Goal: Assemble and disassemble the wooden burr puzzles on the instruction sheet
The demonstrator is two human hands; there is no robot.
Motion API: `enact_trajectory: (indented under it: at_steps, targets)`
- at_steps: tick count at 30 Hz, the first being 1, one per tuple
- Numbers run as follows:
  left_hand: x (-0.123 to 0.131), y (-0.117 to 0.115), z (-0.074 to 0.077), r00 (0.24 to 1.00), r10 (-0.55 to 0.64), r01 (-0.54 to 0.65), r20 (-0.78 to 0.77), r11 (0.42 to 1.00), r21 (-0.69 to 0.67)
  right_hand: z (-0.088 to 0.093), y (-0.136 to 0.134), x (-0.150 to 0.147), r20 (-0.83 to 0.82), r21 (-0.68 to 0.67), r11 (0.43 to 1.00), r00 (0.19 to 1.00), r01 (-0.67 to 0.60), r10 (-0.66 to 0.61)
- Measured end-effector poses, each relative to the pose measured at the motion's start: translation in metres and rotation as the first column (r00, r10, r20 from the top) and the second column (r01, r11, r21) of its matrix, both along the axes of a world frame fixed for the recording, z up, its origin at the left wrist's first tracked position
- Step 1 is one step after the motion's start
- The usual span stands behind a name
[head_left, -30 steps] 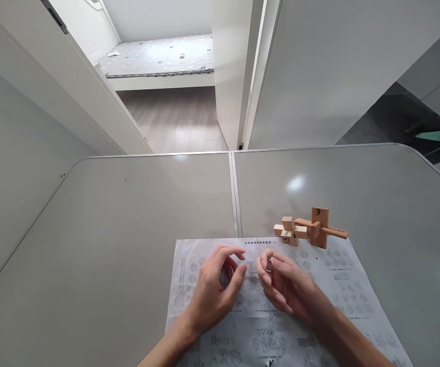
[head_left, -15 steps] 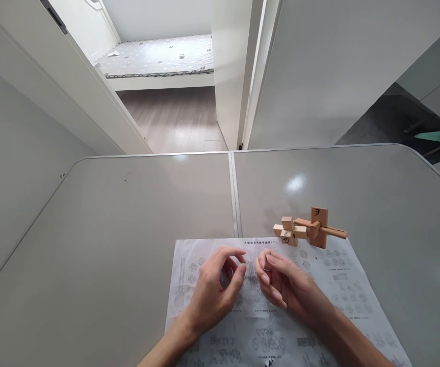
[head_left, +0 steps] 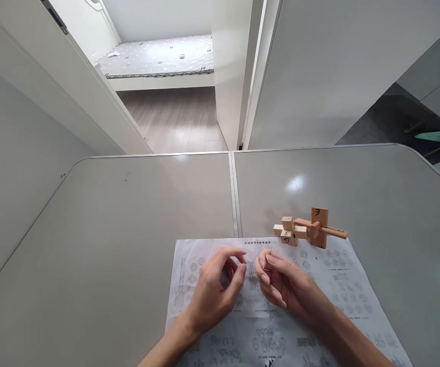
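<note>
A large printed sheet (head_left: 281, 326) with small line diagrams and text lies across the front of the table. My left hand (head_left: 220, 283) rests on it with fingers loosely curved, a gap between thumb and fingertips, and nothing in it. To its right, my right hand (head_left: 286, 283) lies on its side, fingers loosely bent and also holding nothing visible. Just beyond the right hand, at the sheet's top edge, stands a light wooden interlocking puzzle (head_left: 289, 232). Beside it is a darker wooden puzzle (head_left: 319, 228) of crossed pieces with black marks. Neither hand touches the puzzles.
The grey table (head_left: 128, 244) has a metal seam (head_left: 235, 196) running down its middle and a raised metal rim. Past its far edge are a doorway, a white door (head_left: 233, 66) and a bed (head_left: 162, 56). A wall (head_left: 21, 117) borders the left side.
</note>
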State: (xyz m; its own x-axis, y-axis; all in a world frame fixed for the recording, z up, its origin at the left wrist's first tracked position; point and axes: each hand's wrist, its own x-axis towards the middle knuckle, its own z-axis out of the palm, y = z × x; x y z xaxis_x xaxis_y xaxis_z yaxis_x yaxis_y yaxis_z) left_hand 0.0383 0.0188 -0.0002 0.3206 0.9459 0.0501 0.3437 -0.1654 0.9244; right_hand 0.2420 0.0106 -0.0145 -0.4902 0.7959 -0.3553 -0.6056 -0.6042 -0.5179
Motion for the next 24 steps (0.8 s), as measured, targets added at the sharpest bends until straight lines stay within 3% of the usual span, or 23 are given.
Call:
enact_trajectory:
  at_steps: [24]
  targets:
    - [0.0002,-0.0011,-0.0018,1.0,-0.006,0.006,-0.022,1.0,-0.002,-0.0036,-0.0014,0.0007,-0.02,-0.001,1.0,1.0,-0.001,0.001]
